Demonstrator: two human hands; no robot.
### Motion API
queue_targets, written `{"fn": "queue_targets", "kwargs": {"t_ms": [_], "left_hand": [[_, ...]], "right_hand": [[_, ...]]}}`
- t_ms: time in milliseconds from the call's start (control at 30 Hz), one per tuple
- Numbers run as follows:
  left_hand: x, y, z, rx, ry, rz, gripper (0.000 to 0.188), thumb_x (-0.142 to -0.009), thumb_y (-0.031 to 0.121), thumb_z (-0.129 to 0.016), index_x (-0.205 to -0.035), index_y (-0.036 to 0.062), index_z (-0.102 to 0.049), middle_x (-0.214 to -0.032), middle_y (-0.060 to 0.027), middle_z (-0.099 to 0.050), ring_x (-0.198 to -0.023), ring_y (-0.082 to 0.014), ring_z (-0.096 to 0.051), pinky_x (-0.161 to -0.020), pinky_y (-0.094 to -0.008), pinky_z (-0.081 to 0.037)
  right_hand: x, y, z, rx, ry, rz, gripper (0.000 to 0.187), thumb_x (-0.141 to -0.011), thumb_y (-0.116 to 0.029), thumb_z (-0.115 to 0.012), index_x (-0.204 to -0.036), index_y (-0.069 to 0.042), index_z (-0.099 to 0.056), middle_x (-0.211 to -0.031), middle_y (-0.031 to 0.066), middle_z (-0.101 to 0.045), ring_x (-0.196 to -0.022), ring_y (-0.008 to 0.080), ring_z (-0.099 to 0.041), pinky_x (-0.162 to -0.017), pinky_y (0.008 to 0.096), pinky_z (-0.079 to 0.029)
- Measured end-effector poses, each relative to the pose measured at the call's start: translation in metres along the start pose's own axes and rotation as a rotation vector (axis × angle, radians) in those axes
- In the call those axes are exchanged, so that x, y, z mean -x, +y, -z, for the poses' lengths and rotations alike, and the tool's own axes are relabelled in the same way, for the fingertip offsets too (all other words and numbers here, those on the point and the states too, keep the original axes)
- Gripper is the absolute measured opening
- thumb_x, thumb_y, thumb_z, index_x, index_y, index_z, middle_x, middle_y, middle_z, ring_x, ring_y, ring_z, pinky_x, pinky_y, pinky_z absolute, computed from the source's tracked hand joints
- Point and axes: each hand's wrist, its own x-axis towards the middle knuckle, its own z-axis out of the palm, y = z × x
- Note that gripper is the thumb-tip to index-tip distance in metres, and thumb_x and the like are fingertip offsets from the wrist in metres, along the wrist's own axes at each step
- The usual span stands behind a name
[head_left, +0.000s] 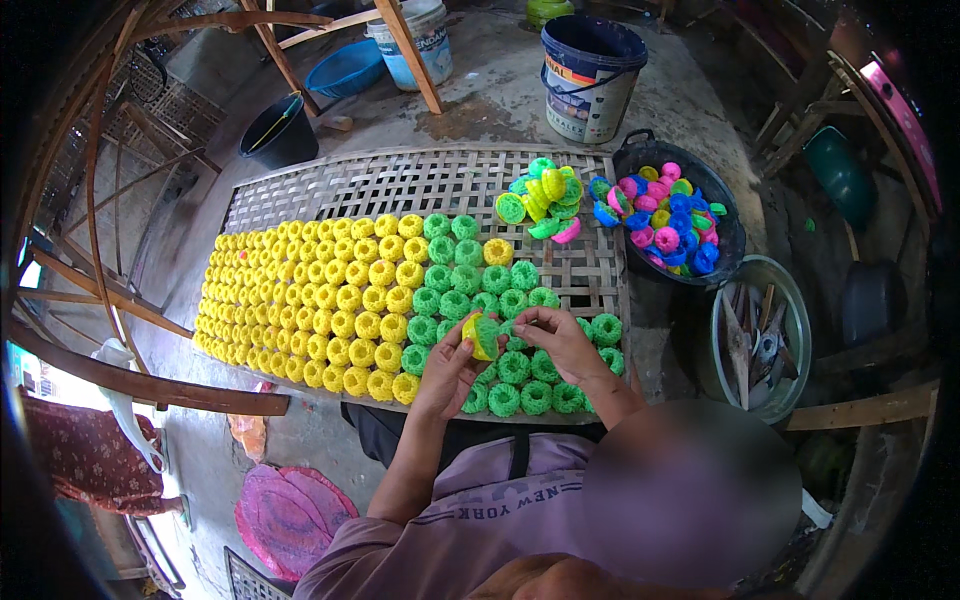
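My left hand (pixel 448 368) is closed around a small yellow cup-shaped mould (pixel 471 338), tilted on its side. Green stringy stuff (pixel 487 332) fills the mould's face, turned to the right. Thumb and fingers of my right hand (pixel 562 345) pinch together at the edge of this green piece. Below and around both hands lie rows of green ring-shaped stringy pieces (pixel 514 367), each with a dimple in its middle. Many matching yellow ring-shaped pieces (pixel 337 323) cover the left part of the woven bamboo rack (pixel 330 190). One yellow piece (pixel 497 251) sits among the green ones.
A loose pile of moulds (pixel 545 195) rests on the rack's far right. Beyond its right edge stand a black basin (pixel 735 235) of colourful moulds and a clear tub (pixel 790 275) holding tools. A paint bucket (pixel 588 95), a dark bucket (pixel 280 135) and a blue basin (pixel 345 70) stand behind.
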Motion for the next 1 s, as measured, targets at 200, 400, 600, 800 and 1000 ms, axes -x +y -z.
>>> {"fn": "queue_targets", "kwargs": {"t_ms": [200,400,600,800,1000], "left_hand": [[-0.006,-0.003,-0.002,-0.368,0.074,-0.016,0.059,-0.096,0.01,-0.062,-0.147,-0.0005,-0.035,-0.142,-0.0118,-0.049,-0.124,-0.0196,-0.054,-0.106,-0.0326,-0.042],[-0.009,-0.004,-0.004,-0.355,0.054,-0.051,0.061,-0.094,0.008,-0.064,-0.148,0.0004,-0.036,-0.14,-0.0093,-0.051,-0.124,-0.0156,-0.052,-0.104,-0.03,-0.042],[-0.01,0.004,-0.007,-0.518,0.069,-0.168,0.06,-0.09,0.004,-0.067,-0.145,0.0034,-0.042,-0.155,-0.0123,-0.031,-0.131,-0.0202,-0.047,-0.103,-0.0326,-0.046],[-0.014,-0.004,-0.013,-0.897,-0.097,-0.197,0.063,-0.084,0.0,-0.072,-0.142,0.0043,-0.047,-0.16,-0.0118,-0.022,-0.14,-0.0226,-0.036,-0.106,-0.0361,-0.044],[-0.019,0.003,-0.002,-0.589,0.176,-0.308,0.049,-0.099,0.013,-0.054,-0.144,0.0008,-0.039,-0.147,-0.0119,-0.044,-0.124,-0.0253,-0.056,-0.101,-0.035,-0.047]], "right_hand": [[0.011,-0.011,-0.012,0.249,-0.047,0.337,0.016,-0.09,-0.003,-0.064,-0.106,-0.001,-0.066,-0.097,0.0018,-0.065,-0.092,0.0131,-0.064,-0.077,0.0256,-0.051],[-0.001,0.004,-0.009,0.249,-0.01,0.334,0.018,-0.089,-0.001,-0.063,-0.107,-0.001,-0.064,-0.105,0.008,-0.065,-0.093,0.0188,-0.066,-0.08,0.0303,-0.055],[-0.005,0.008,0.014,-0.558,-0.152,-0.057,0.024,-0.092,-0.006,-0.054,-0.115,0.003,-0.057,-0.107,0.0124,-0.065,-0.096,0.0223,-0.066,-0.089,0.0351,-0.055],[-0.009,0.017,0.014,0.17,0.0,0.166,0.034,-0.087,0.005,-0.06,-0.12,-0.002,-0.057,-0.106,0.0082,-0.064,-0.096,0.0157,-0.063,-0.085,0.0299,-0.052],[-0.027,-0.004,0.083,0.561,0.209,0.241,0.033,-0.084,-0.001,-0.068,-0.114,-0.004,-0.054,-0.1,0.0096,-0.066,-0.094,0.0173,-0.065,-0.077,0.0317,-0.053]]}}
